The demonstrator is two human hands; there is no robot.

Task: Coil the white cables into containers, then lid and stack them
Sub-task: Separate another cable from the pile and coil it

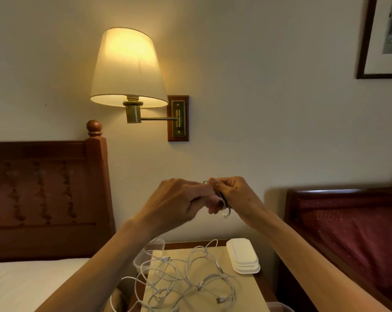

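Item: coiled cable (pixel 223 200), wound in a small loop held upright, long axis near vertical, connector end hanging at the bottom. Held raised between both hands: left hand (pixel 179 203) has fingers curled with the loop wrapped over them; right hand (pixel 233 194) pinches the loop's top.

Below the grip: loose white cables (pixel 186 273) tangled on a tan mat (pixel 246 287); stacked white lids (pixel 243 255) below right; clear container (pixel 150 251) below left, partly hidden by the left forearm.

Above left: lit wall lamp (pixel 127 68).
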